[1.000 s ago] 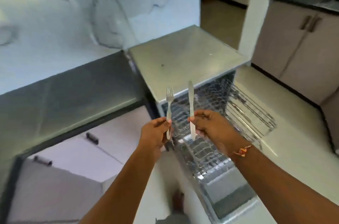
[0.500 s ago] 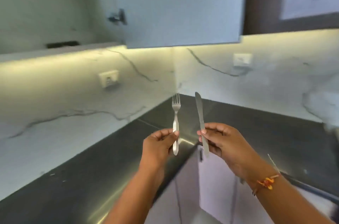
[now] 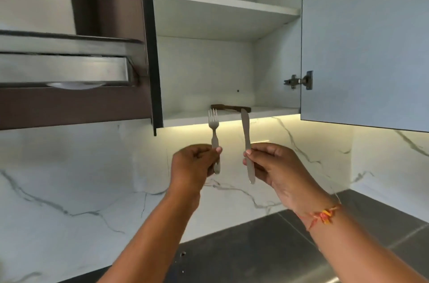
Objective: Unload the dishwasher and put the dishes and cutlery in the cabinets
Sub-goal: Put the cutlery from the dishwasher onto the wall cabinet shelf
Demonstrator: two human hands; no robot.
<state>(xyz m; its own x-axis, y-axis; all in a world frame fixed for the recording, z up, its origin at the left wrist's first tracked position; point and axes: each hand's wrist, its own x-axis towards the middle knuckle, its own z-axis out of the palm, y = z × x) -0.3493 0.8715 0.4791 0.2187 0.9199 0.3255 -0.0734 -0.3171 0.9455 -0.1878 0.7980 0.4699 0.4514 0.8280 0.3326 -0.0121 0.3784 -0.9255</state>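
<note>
— Under the cabinet shelf (image 3: 274, 111), what's held?
— Left hand (image 3: 195, 162) pinches the fork (image 3: 214, 136), right hand (image 3: 274, 166) the knife (image 3: 246, 139). Both stand upright, tips pointing up at the shelf's front edge.

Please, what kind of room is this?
Most likely a home kitchen: an open wall cabinet above a dark countertop; the left hand holds a fork, the right hand a knife.
</note>
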